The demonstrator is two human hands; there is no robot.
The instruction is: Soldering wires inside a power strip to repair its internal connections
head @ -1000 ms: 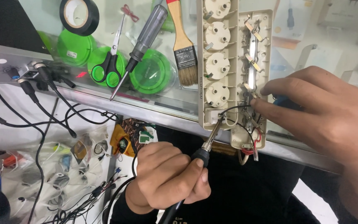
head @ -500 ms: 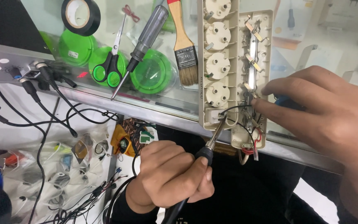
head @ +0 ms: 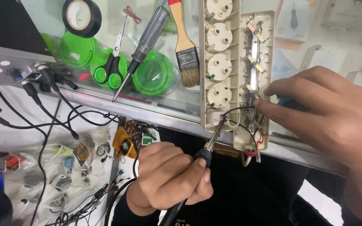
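Presently the opened power strip [head: 235, 75], a cream plastic shell in two halves with bare brass contacts and thin black and red wires at its 6 o'clock end, lies on the glass bench [head: 156, 106]; it looks light and rigid, its wiring fragile, so it is best held by the shell edges. The left hand [head: 170, 178] is closed around the black grip of a soldering iron [head: 208, 146], tip at the wires, while the right hand [head: 327, 119] presses fingertips on the contacts. At 10 o'clock lie scissors [head: 112, 67], a screwdriver [head: 145, 39] and a brush [head: 185, 46].
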